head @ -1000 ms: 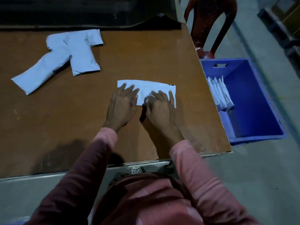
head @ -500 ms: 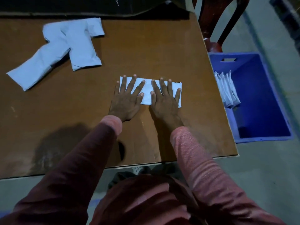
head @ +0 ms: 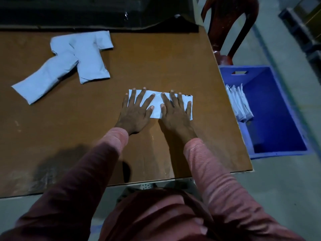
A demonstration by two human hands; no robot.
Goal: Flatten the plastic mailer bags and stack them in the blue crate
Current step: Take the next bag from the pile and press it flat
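Mailer bag (head: 157,105) pressed flat on the worktop (head: 156,63).
Head view: left hand (head: 137,113) and right hand (head: 175,114) lie spread wide on it, gripping nothing; trapped air could puff it up once they lift, and a loose carry to the blue crate (head: 278,119) could unfold it.

The whole view is sitting in dim, bluish light. The white mailer bag (head: 156,101) is showing brightest, while the strip beyond the bench (head: 173,63) is sinking into near black. A faint sheen is glinting on the bench between the wrists, and a broad soft shadow is lying on its near left part. The wide lens is bowing the bench edges, and the sleeves (head: 217,180) at the bottom are smearing soft and grainy.
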